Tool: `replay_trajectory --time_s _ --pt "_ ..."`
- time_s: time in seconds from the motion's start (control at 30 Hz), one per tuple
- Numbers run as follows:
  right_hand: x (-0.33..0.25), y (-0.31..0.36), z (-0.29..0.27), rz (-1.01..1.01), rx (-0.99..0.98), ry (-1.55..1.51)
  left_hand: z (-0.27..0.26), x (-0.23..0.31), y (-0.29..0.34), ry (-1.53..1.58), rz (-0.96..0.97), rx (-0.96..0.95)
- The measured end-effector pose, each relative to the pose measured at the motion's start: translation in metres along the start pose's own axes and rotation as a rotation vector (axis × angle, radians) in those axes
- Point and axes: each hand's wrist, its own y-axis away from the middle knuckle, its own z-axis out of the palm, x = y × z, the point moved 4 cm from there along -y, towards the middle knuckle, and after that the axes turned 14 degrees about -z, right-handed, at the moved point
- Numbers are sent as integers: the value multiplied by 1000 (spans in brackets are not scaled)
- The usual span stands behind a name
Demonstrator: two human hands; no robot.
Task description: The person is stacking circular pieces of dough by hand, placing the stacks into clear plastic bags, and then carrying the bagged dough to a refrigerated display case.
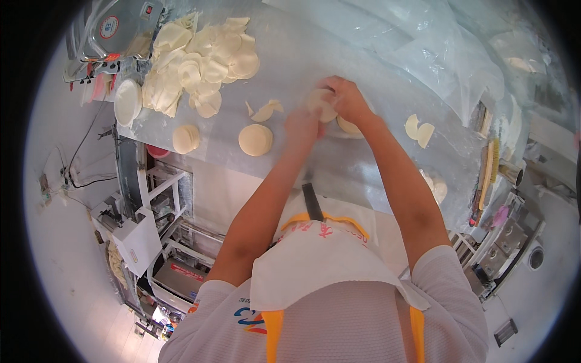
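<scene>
Close to the near edge of the worktop (221, 136), on the left of my hands, a smaller stack of pale rounds (186, 139) and a wider stack (255, 140) stand apart. A little deeper in, my right hand (346, 100) pinches one thin dough round (321, 104) over the worktop, while my left hand (303, 125) is beside it, too blurred, so I cannot tell its grip. Farther, toward the far left corner, lies a loose heap of dough pieces (209, 69), and behind it a silver metal device (124, 30).
</scene>
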Motion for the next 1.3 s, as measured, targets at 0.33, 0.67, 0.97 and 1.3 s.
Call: replay_trajectory --time_s 0.33,0.67,0.97,1.3 --pt "38 141 -26 316 733 291 -38 27 -22 -26 445 273" --pt "-15 189 -57 391 798 195 -106 52 75 106 424 147" --pt "-98 160 -98 275 609 254 -111 85 95 461 200 -355" --pt "-108 174 -79 312 535 -415 -127 77 107 509 38 -432"
